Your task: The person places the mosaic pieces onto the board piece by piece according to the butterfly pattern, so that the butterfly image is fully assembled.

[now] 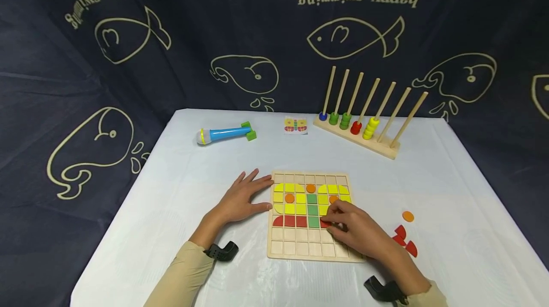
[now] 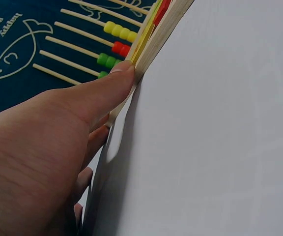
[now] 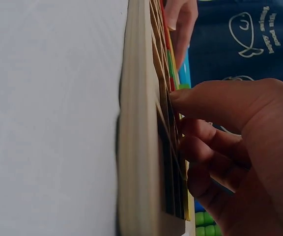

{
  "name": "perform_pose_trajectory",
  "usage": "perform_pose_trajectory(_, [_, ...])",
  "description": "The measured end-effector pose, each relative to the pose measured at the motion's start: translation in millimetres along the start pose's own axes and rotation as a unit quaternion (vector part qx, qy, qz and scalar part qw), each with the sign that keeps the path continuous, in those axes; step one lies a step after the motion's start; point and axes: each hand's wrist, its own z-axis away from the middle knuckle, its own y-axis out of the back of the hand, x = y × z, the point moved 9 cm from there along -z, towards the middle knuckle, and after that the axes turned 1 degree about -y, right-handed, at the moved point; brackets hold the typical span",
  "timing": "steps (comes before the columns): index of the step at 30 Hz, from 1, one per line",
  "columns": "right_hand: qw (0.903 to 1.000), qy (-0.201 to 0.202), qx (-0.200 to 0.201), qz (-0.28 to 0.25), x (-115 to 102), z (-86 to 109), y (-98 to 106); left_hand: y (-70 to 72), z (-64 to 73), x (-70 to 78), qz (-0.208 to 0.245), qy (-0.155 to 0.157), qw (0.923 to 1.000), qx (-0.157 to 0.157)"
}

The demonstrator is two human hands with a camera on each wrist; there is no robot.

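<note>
A wooden grid board (image 1: 296,249) lies on the white table, with yellow, orange, green and red flat tiles in its cells. My left hand (image 1: 245,198) rests at the board's left edge, fingers spread and thumb touching the side; the left wrist view shows the thumb (image 2: 109,91) against the wooden edge. Over the right part of the board, my right hand (image 1: 353,226) pinches a red tile (image 1: 325,224) with curled fingers, in the cell right of the green column. In the right wrist view the thumb tip lies beside a red tile (image 3: 172,84). The hand hides some cells.
Right of the board lie an orange disc (image 1: 408,216) and several red quarter-round tiles (image 1: 411,249). At the back are a blue toy microphone (image 1: 225,134) by green blocks (image 1: 251,135), a butterfly pattern card (image 1: 296,126) and a peg rack (image 1: 369,144) with coloured beads.
</note>
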Motion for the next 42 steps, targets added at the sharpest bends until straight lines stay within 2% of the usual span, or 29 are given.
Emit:
perform_pose_trajectory(4, [0.9999,-0.005,0.011,0.010,0.2,2.7,4.2,-1.0,-0.2,-1.2,-0.002,0.002,1.0000,-0.003])
perform_pose_trajectory(8, [0.9994,-0.026,0.022,0.007,6.4,8.2,12.7,-0.3,-0.8,-0.2,0.000,0.000,1.0000,-0.003])
perform_pose_trajectory(13, [0.9964,-0.083,0.011,-0.009,27.6,23.0,20.8,-1.3,-0.5,-1.2,0.000,0.000,1.0000,-0.004])
perform_pose_trajectory(19, [0.9863,-0.162,-0.014,-0.025,55.5,44.8,33.0,-0.3,0.5,-1.8,-0.002,0.002,1.0000,-0.002])
perform_pose_trajectory(22, [0.9849,-0.172,-0.015,-0.011,64.9,53.1,43.2,0.1,0.0,-2.0,0.002,0.000,1.0000,0.001])
perform_pose_trajectory(27, [0.9872,-0.159,-0.013,-0.003,70.5,64.8,54.9,-1.3,-0.3,-2.6,0.001,-0.002,1.0000,-0.002])
perform_pose_trajectory(37, [0.9785,-0.188,-0.077,-0.033,73.2,79.5,43.7,-1.4,-0.8,-2.6,0.000,-0.001,1.0000,-0.002])
perform_pose_trajectory(42, [0.9770,-0.200,-0.071,-0.021,75.2,78.4,40.9,-1.8,-0.4,-2.8,0.000,-0.003,1.0000,-0.001])
